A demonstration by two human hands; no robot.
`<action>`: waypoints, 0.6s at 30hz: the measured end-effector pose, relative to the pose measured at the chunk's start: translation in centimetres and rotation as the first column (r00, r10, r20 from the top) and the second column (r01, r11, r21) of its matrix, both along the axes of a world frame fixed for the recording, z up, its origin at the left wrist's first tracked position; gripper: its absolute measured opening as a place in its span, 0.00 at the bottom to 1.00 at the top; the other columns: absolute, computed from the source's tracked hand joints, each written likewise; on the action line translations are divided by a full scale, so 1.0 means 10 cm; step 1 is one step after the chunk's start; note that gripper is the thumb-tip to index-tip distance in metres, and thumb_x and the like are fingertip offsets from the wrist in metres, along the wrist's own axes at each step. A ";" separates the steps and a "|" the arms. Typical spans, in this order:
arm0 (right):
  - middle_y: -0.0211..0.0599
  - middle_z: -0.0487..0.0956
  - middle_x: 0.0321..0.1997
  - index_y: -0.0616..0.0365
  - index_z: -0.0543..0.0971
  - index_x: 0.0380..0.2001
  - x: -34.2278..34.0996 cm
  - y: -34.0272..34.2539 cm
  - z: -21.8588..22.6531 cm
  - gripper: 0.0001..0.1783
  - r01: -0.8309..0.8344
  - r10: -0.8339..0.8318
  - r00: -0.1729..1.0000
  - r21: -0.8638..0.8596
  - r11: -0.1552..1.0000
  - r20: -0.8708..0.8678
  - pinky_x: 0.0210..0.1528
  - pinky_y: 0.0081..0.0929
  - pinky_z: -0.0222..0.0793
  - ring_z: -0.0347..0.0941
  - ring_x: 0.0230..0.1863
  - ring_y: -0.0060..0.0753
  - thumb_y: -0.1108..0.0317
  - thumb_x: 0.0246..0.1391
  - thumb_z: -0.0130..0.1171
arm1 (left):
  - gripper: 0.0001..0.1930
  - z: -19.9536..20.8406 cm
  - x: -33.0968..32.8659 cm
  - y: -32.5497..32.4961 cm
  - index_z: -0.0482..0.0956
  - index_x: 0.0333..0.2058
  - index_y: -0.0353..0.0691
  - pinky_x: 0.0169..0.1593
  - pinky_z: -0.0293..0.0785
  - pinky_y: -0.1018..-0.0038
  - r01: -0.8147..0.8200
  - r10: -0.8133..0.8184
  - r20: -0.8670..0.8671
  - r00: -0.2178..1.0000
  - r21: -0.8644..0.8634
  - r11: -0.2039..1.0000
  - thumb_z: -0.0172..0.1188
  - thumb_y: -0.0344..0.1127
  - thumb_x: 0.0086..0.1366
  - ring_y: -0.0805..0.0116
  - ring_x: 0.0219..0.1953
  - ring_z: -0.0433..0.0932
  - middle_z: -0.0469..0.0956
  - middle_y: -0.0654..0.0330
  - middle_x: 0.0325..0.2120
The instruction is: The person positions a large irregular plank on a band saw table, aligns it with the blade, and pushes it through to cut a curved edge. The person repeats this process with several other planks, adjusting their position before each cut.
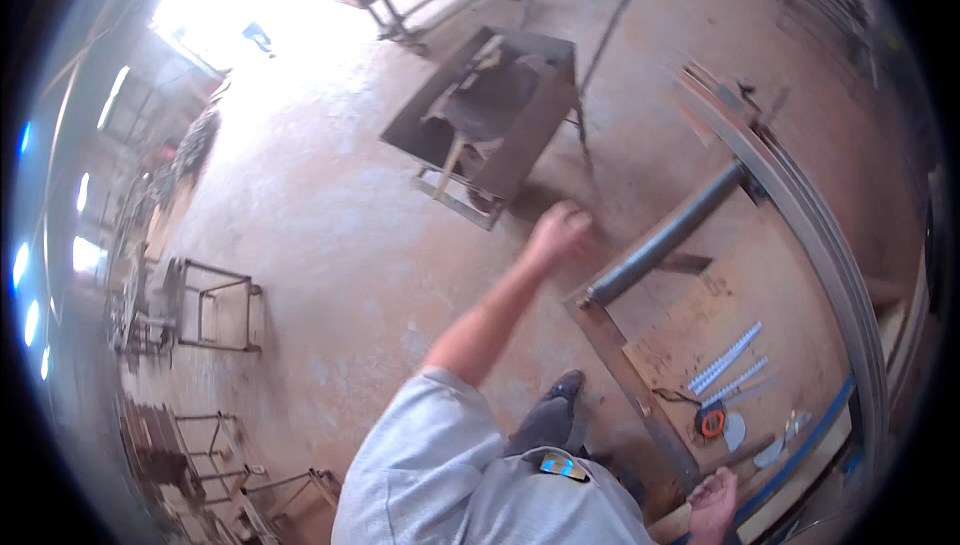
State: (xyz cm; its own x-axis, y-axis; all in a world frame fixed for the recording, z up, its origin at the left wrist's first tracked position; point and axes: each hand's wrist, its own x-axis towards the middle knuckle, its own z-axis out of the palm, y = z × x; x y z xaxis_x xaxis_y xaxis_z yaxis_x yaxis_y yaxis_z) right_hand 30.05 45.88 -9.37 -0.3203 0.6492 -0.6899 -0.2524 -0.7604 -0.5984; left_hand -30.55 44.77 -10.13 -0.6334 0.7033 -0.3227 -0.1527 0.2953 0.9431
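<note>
My left arm reaches forward over the floor. Motion smears my left hand, which hangs in the air left of a grey metal roller, and its finger state is unclear. Low at the right, my right hand has its fingers curled in, with nothing visible in them, beside the near end of a metal-framed bench. On the bench's wooden board lie white toothed strips, an orange and black tape measure and a pale rounded piece.
Ahead stands a dark metal cart with dark sheet-like pieces inside. A long metal rail curves along the bench's right side, with a blue strip near it. Metal stands line the left. A wheeled rack stands farther off.
</note>
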 end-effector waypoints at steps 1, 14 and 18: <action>0.35 0.81 0.31 0.46 0.75 0.45 0.05 0.08 -0.09 0.22 -0.051 0.051 0.998 -0.010 0.999 -0.022 0.29 0.37 0.77 0.78 0.28 0.38 0.42 0.64 0.45 | 0.27 -0.09 0.24 -0.08 0.63 0.60 0.33 0.32 0.79 0.71 -0.015 0.015 0.095 0.995 0.008 1.000 0.57 0.41 0.67 0.65 0.35 0.81 0.79 0.51 0.39; 0.32 0.78 0.31 0.51 0.75 0.45 0.70 -0.01 0.00 0.16 -0.243 0.242 0.969 -0.006 0.970 -0.055 0.35 0.32 0.70 0.73 0.31 0.33 0.53 0.66 0.46 | 0.22 0.48 2.46 -1.25 0.70 0.57 0.33 0.39 0.77 0.75 -0.116 0.111 -0.077 0.991 -0.051 0.992 0.54 0.37 0.67 0.73 0.35 0.78 0.79 0.59 0.37; 0.32 0.77 0.30 0.52 0.75 0.43 1.21 -0.21 -0.08 0.16 -0.195 0.192 0.979 -0.031 0.980 -0.071 0.35 0.32 0.70 0.72 0.30 0.33 0.52 0.65 0.48 | 0.23 0.31 3.24 -1.42 0.70 0.57 0.32 0.39 0.77 0.74 -0.034 0.033 -0.016 0.999 -0.123 0.992 0.55 0.38 0.66 0.71 0.35 0.79 0.80 0.58 0.37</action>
